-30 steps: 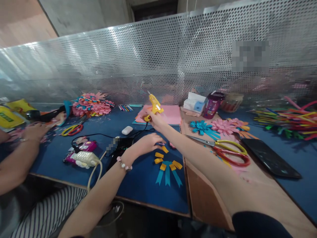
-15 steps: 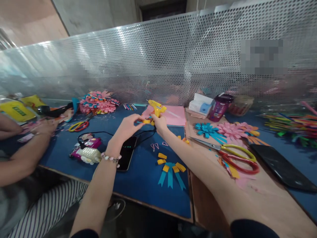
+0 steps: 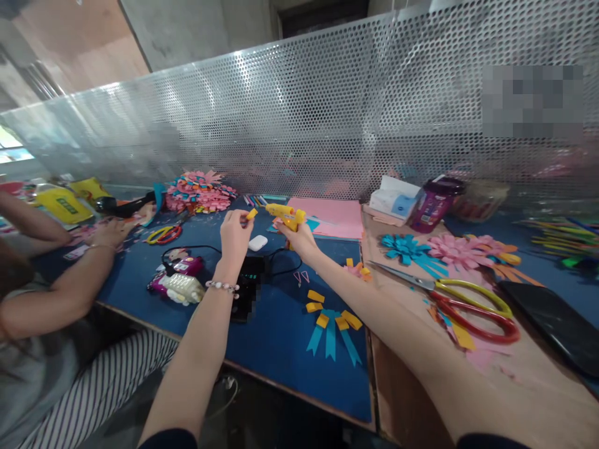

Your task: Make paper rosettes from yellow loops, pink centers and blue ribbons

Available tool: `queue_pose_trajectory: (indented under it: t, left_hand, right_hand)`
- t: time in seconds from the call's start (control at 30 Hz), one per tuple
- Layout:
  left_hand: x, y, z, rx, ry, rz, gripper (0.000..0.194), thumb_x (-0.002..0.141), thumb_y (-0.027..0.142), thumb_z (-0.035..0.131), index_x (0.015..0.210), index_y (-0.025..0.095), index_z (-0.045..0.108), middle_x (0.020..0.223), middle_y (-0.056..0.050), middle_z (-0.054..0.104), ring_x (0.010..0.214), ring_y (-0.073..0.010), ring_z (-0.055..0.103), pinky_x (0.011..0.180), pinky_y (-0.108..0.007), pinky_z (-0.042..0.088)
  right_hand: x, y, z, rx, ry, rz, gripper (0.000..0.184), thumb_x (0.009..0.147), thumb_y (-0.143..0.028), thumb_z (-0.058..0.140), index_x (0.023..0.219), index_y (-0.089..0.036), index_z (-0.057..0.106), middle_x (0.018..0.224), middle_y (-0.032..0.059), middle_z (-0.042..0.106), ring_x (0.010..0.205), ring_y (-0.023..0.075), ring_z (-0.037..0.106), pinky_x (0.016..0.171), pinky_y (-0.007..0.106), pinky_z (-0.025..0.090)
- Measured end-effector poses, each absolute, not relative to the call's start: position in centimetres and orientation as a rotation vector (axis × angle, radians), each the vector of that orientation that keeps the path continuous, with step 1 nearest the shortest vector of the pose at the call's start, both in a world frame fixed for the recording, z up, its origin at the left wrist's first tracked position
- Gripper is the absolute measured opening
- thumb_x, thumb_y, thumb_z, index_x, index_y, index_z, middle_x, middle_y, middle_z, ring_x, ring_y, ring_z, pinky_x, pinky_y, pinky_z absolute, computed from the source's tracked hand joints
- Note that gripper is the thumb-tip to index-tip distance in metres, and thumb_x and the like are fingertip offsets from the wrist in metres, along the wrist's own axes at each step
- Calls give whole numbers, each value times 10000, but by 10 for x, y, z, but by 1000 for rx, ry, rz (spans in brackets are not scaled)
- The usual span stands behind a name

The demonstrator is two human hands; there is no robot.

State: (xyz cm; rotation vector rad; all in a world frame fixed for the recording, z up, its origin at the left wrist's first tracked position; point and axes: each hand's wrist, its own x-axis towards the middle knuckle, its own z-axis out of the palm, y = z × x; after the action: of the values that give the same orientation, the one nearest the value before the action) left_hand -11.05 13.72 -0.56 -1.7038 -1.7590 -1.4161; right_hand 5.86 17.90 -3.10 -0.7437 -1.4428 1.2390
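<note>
**Glue gun in right hand, yellow paper piece in left, both up over the blue table**

Right hand [image 3: 299,238]: closed around the yellow glue gun [image 3: 286,216], nozzle pointing left toward the left hand. Left hand [image 3: 235,234]: fingertips pinching the yellow paper piece [image 3: 253,214]. Nozzle and piece are near each other, with a visible gap.

Below on the blue table [image 3: 281,368]: blue paper strips [image 3: 330,340] fanned out, yellow paper loops [image 3: 315,296] around their upper ends. Two pink clips [image 3: 301,278] lie above them; white case [image 3: 258,242] is just beside the left hand.

Behind the gun: pink paper sheets [image 3: 334,215]. Right side, on brown board [image 3: 412,330]: large scissors [image 3: 472,308], blades apart at the tips or not, can't tell; blue paper flower [image 3: 403,248] and pink paper flower [image 3: 461,251] behind them. Dark phone [image 3: 550,324] to their right.

Far left: another person's hand [image 3: 110,234] over pink paper scraps.
</note>
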Motion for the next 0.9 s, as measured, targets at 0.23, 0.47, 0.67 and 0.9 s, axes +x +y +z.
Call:
queue_pose_trajectory:
  t: [0.23, 0.47, 0.67, 0.9]
  left_hand:
    - [-107, 134, -5, -1736, -1705, -1374, 122, 828, 183, 559, 945, 173, 591, 940, -63, 594, 780, -157, 612, 748, -278, 511]
    - [-106, 129, -4, -1716, -1689, -1337, 110, 815, 168, 575, 922, 180, 592, 905, -53, 601, 768, -166, 602, 740, -285, 490]
    - [-103, 126, -2, -1711, -1687, -1324, 110, 816, 170, 574, 924, 186, 588, 913, -55, 604, 788, -178, 599, 756, -302, 478]
    - [-103, 126, -2, -1709, -1675, -1311, 106, 816, 170, 576, 920, 186, 589, 906, -55, 604, 789, -183, 599, 753, -301, 474]
  right_hand:
    - [55, 180, -35, -831, -1518, 1165, 306, 737, -481, 655, 799, -181, 654, 646, 10, 622, 373, 83, 435, 335, 222, 363]
    - [55, 179, -36, -876, -1534, 1125, 269, 744, -445, 647, 665, -192, 607, 574, 6, 589, 366, 95, 449, 319, 226, 354]
    - [55, 179, -36, -888, -1528, 1121, 257, 757, -436, 631, 671, -195, 600, 552, 5, 578, 355, 100, 445, 323, 235, 358]
    - [55, 180, -38, -889, -1543, 1123, 255, 764, -438, 626, 674, -199, 613, 549, 11, 561, 361, 118, 454, 367, 277, 401]
